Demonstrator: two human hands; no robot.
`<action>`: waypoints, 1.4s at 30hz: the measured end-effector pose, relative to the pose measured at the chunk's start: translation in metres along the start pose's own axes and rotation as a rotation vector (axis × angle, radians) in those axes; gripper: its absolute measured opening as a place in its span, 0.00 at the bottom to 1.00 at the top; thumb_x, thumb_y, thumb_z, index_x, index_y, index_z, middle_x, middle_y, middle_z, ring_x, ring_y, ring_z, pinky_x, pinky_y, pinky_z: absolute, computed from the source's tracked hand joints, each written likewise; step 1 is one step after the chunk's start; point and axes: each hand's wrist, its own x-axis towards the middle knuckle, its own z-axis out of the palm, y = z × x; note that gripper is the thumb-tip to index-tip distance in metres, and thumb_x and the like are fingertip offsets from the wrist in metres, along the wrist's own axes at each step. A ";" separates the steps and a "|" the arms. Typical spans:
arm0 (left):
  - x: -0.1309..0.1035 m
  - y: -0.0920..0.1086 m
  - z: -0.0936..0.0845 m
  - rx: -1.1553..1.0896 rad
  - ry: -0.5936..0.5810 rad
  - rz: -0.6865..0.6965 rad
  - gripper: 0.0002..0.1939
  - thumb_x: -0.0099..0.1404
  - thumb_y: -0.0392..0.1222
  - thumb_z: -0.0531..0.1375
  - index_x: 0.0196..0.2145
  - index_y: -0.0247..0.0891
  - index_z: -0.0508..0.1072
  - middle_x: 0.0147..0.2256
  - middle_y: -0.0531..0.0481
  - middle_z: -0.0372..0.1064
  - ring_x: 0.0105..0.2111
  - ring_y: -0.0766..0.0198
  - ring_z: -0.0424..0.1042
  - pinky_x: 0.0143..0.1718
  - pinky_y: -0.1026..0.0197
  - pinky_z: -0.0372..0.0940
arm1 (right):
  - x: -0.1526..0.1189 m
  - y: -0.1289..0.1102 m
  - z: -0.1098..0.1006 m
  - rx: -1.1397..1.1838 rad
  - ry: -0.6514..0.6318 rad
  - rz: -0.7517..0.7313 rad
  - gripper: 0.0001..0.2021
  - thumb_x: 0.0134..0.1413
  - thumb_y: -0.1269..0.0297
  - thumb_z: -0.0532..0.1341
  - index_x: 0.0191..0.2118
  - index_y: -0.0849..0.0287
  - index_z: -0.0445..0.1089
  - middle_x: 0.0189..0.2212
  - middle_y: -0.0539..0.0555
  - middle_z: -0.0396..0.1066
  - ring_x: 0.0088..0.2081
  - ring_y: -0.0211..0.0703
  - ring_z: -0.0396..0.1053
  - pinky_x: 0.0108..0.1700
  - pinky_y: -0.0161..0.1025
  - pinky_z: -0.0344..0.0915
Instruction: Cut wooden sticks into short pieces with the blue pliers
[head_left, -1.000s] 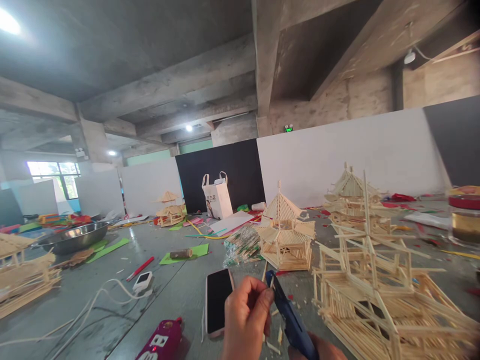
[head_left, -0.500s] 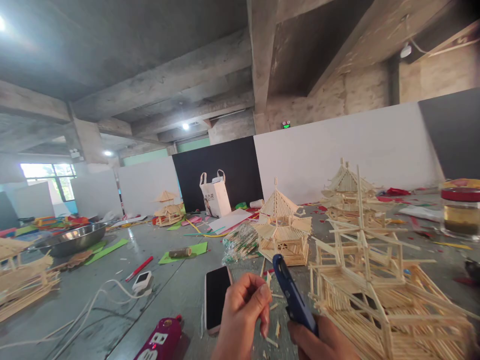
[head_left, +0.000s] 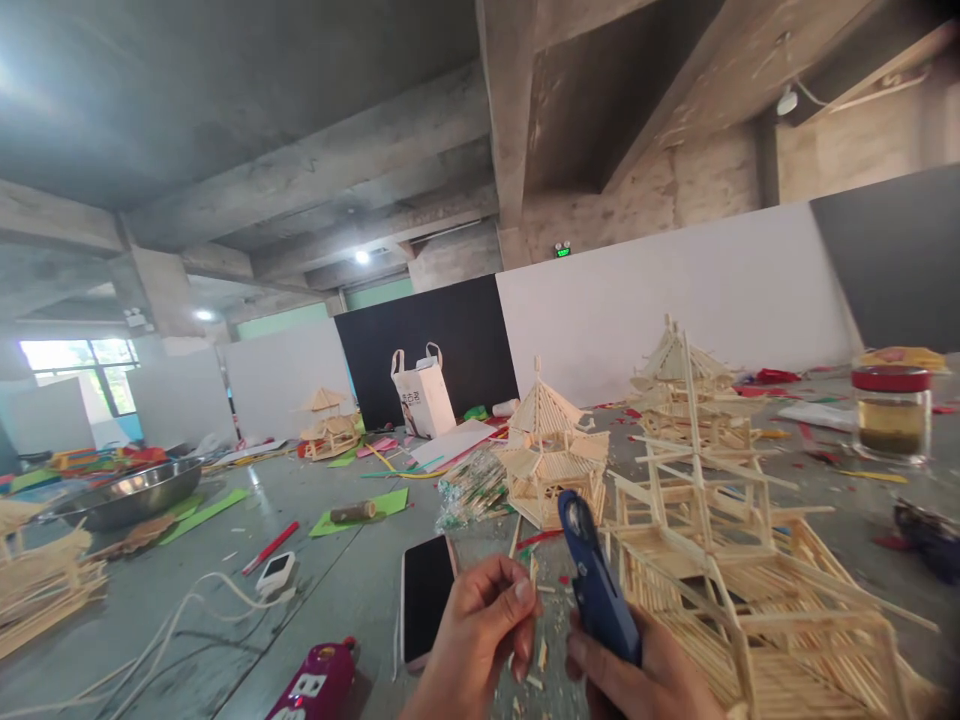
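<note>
My right hand [head_left: 637, 665] grips a dark blue hand tool [head_left: 596, 580] with a rounded tip pointing up and away; its exact kind is not clear. To its left, my left hand [head_left: 484, 625] has thumb and fingertips pinched together, and anything between them is too small to make out. Just right of the tool stands an unfinished stick-built house frame [head_left: 750, 560], with a tall upright stick. Behind my hands is a stick pavilion [head_left: 553, 445] with a pointed roof. Wood scraps [head_left: 541, 655] lie on the table between my hands.
A phone [head_left: 426, 590] lies left of my left hand, near a magenta power strip [head_left: 319, 685] and white cable [head_left: 217, 580]. Bundled sticks in plastic [head_left: 471, 490], a red pen [head_left: 271, 547], a metal bowl [head_left: 139, 492] and a lidded jar [head_left: 892, 420] stand or lie farther off.
The view has shifted slightly, so most things sit farther left. The blue tool has turned a little in my right hand. My left hand keeps its pinch.
</note>
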 end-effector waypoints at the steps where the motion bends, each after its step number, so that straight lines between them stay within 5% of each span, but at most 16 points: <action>1: 0.000 -0.001 0.001 0.018 -0.006 -0.020 0.16 0.52 0.49 0.64 0.22 0.35 0.65 0.12 0.58 0.57 0.10 0.77 0.49 0.10 0.73 0.48 | 0.001 -0.001 -0.002 0.037 0.047 -0.031 0.16 0.42 0.50 0.57 0.29 0.61 0.62 0.14 0.47 0.60 0.15 0.37 0.59 0.18 0.31 0.54; 8: 0.001 -0.007 0.006 0.169 -0.069 -0.089 0.16 0.50 0.49 0.65 0.21 0.35 0.66 0.11 0.58 0.58 0.10 0.76 0.52 0.10 0.72 0.51 | 0.004 -0.005 -0.006 0.214 0.236 -0.231 0.14 0.42 0.57 0.64 0.32 0.62 0.65 0.18 0.47 0.63 0.17 0.36 0.60 0.19 0.30 0.59; 16: -0.001 -0.012 0.004 0.425 -0.099 -0.047 0.15 0.53 0.49 0.63 0.23 0.36 0.65 0.12 0.60 0.57 0.10 0.75 0.53 0.11 0.72 0.50 | -0.002 -0.010 -0.007 0.032 0.391 -0.230 0.14 0.40 0.57 0.61 0.30 0.63 0.66 0.17 0.50 0.65 0.16 0.38 0.59 0.17 0.32 0.58; 26: 0.003 -0.019 0.003 0.526 0.072 0.044 0.16 0.54 0.52 0.61 0.23 0.37 0.63 0.11 0.61 0.54 0.10 0.75 0.50 0.11 0.71 0.46 | -0.005 -0.010 -0.005 0.277 0.192 -0.144 0.16 0.42 0.57 0.62 0.34 0.66 0.65 0.15 0.52 0.67 0.17 0.38 0.63 0.20 0.30 0.60; 32: 0.002 -0.020 0.001 0.674 0.132 0.105 0.15 0.56 0.49 0.60 0.23 0.36 0.65 0.13 0.61 0.54 0.12 0.76 0.50 0.13 0.71 0.44 | -0.014 -0.016 -0.002 0.196 0.122 -0.117 0.24 0.42 0.55 0.61 0.42 0.71 0.65 0.19 0.55 0.70 0.19 0.40 0.64 0.23 0.33 0.61; 36: 0.006 -0.021 0.000 0.521 0.116 0.050 0.17 0.53 0.53 0.62 0.22 0.36 0.64 0.11 0.62 0.54 0.10 0.76 0.50 0.11 0.71 0.45 | -0.012 -0.012 -0.003 0.193 0.122 -0.114 0.25 0.43 0.54 0.60 0.44 0.70 0.63 0.19 0.55 0.70 0.20 0.40 0.64 0.24 0.33 0.62; 42: 0.005 -0.015 0.003 0.241 0.028 -0.047 0.18 0.49 0.50 0.66 0.22 0.36 0.63 0.10 0.63 0.54 0.08 0.77 0.48 0.08 0.73 0.44 | -0.002 -0.004 -0.002 0.254 0.184 -0.191 0.16 0.43 0.56 0.62 0.33 0.65 0.63 0.16 0.50 0.65 0.16 0.36 0.62 0.19 0.29 0.58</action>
